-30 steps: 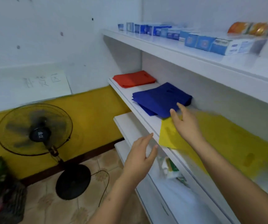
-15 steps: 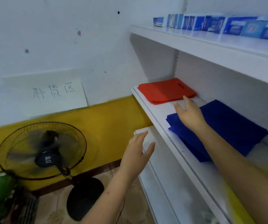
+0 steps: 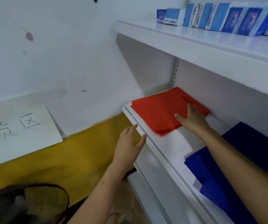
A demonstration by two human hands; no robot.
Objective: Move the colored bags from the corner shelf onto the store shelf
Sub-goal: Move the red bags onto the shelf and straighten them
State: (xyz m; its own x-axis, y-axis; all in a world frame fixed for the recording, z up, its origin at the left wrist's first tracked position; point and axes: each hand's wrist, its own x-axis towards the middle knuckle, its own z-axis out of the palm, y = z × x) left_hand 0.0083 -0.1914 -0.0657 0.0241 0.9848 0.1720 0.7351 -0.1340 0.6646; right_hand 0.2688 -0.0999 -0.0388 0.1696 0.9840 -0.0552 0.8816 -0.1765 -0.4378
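Observation:
A flat stack of red bags lies at the left end of the white middle shelf, against the corner. My right hand rests on the red stack's right part with fingers straight. A stack of blue bags lies further right on the same shelf, partly under my right forearm. My left hand hovers open just in front of the shelf's front edge, below the red stack, holding nothing.
The upper shelf carries a row of blue boxes. A white paper sign hangs on the wall at left above a yellow band. A black standing fan is at the lower left. Lower shelves sit beneath.
The view has swung left past the yellow and blue bags. My right hand moved from the yellow bags over the blue stack onto the red stack. My left hand rose towards the shelf edge.

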